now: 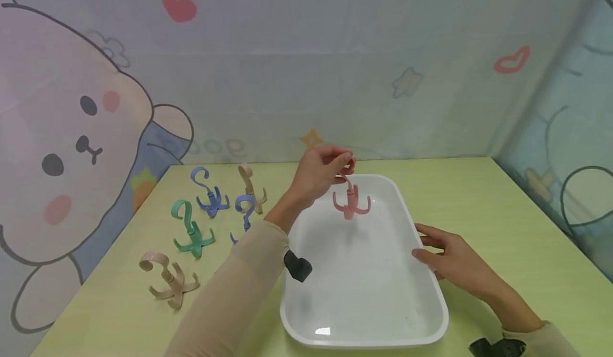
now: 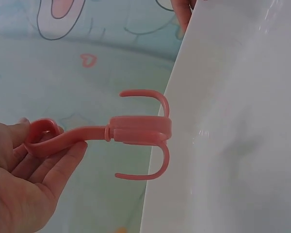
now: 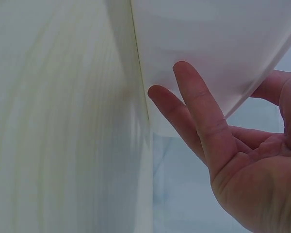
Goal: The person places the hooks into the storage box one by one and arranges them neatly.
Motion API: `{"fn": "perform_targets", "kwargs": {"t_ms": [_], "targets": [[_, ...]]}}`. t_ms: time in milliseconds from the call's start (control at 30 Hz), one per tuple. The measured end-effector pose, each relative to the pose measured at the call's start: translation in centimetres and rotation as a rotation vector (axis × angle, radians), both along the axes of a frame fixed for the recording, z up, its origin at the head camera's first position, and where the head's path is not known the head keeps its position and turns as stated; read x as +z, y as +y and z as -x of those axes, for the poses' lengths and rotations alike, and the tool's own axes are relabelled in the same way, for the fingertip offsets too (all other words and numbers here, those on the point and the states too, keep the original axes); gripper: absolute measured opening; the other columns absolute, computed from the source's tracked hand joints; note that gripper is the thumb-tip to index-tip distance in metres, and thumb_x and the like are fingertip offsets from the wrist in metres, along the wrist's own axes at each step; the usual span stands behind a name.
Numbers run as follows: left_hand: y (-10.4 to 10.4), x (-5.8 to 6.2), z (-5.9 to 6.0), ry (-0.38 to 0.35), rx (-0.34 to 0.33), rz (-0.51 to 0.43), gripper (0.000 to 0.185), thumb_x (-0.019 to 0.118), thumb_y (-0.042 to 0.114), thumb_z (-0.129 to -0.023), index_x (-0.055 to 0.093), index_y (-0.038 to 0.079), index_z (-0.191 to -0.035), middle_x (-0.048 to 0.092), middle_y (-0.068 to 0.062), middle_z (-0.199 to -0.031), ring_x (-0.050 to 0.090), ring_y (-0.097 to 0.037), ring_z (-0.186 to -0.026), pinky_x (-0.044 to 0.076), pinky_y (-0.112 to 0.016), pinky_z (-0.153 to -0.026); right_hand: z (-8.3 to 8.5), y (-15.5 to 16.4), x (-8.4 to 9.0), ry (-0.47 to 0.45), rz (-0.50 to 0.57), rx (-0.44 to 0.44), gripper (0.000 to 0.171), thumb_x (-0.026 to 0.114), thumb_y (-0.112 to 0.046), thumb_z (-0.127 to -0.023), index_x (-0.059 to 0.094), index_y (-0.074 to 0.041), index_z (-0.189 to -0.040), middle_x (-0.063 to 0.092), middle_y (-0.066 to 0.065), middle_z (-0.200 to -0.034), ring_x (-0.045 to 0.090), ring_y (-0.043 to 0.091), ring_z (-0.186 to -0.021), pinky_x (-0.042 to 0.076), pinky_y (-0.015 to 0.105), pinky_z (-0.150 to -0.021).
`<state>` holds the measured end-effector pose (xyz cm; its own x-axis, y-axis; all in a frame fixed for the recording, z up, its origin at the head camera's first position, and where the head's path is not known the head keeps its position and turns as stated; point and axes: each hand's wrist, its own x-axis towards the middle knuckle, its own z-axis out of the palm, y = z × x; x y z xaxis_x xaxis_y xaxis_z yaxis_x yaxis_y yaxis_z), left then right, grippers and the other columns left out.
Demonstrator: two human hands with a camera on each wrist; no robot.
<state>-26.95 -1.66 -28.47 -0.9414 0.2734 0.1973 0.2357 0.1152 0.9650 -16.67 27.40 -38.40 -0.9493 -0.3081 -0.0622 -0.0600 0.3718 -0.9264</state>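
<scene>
My left hand (image 1: 322,172) holds a pink rotating hook (image 1: 352,202) by its curled top, over the far part of a white tray (image 1: 364,298). In the left wrist view the pink hook (image 2: 140,130) lies sideways, its curl between thumb and fingers, its prongs by the tray wall (image 2: 174,145). My right hand (image 1: 447,253) grips the right rim of the tray. The right wrist view has its fingers (image 3: 203,111) against the outer wall, with the thumb at the rim.
Left of the tray stand several similar hooks: a blue one (image 1: 212,201), a beige one (image 1: 249,187), a green one (image 1: 193,237) and a nearer beige one (image 1: 174,285). Another blue hook (image 1: 246,208) is partly hidden by the left sleeve. A printed cloth (image 1: 287,80) hangs behind the table (image 1: 503,213).
</scene>
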Motion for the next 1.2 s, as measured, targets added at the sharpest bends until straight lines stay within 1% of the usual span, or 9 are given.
{"fn": "perform_targets", "kwargs": {"t_ms": [333,533,733,967,1200], "targets": [[0.7,-1.1,1.3,-0.029,0.007,-0.011,0.023,0.066,0.016,-0.106,0.074,-0.001,-0.118,0.074,-0.007,-0.098,0.07,-0.014,-0.086,0.065,-0.035,-0.088,-0.1,0.0,0.1,-0.003,0.011,-0.001,0.074,0.066,-0.017,-0.105,0.027,0.003,-0.165,0.047,0.038,-0.154,0.078,0.027,-0.101,0.067,0.041,-0.072],[1.2,-1.5,1.8,-0.041,0.019,0.01,0.024,0.067,0.019,-0.106,0.074,-0.001,-0.118,0.074,-0.008,-0.098,0.07,-0.015,-0.086,0.065,-0.034,-0.088,-0.1,0.1,0.1,0.001,0.015,-0.003,0.074,0.066,-0.018,-0.105,0.028,0.003,-0.164,0.048,0.038,-0.153,0.077,0.027,-0.102,0.067,0.04,-0.072],[1.7,-1.9,2.2,-0.055,0.023,0.028,0.021,0.067,0.018,-0.105,0.075,0.001,-0.116,0.075,-0.009,-0.099,0.07,-0.014,-0.086,0.065,-0.033,-0.087,0.0,0.0,0.0,-0.011,0.01,-0.011,0.074,0.067,-0.018,-0.104,0.028,0.003,-0.164,0.047,0.037,-0.155,0.077,0.028,-0.104,0.067,0.041,-0.072],[2.2,-2.3,2.4,-0.068,0.037,0.059,0.023,0.067,0.02,-0.106,0.075,0.003,-0.119,0.076,-0.009,-0.103,0.074,-0.023,-0.095,0.065,-0.032,-0.086,-0.1,-0.1,0.0,-0.034,0.023,-0.007,0.075,0.067,-0.019,-0.105,0.028,0.001,-0.165,0.047,0.036,-0.155,0.077,0.029,-0.104,0.067,0.041,-0.073],[2.9,-2.5,2.7,-0.067,0.035,0.072,0.024,0.066,0.021,-0.107,0.075,0.004,-0.12,0.076,-0.011,-0.108,0.072,-0.018,-0.093,0.064,-0.032,-0.089,-0.1,0.0,0.3,-0.039,0.0,-0.02,0.075,0.067,-0.02,-0.105,0.028,-0.001,-0.166,0.047,0.035,-0.155,0.077,0.029,-0.106,0.067,0.04,-0.073]]}}
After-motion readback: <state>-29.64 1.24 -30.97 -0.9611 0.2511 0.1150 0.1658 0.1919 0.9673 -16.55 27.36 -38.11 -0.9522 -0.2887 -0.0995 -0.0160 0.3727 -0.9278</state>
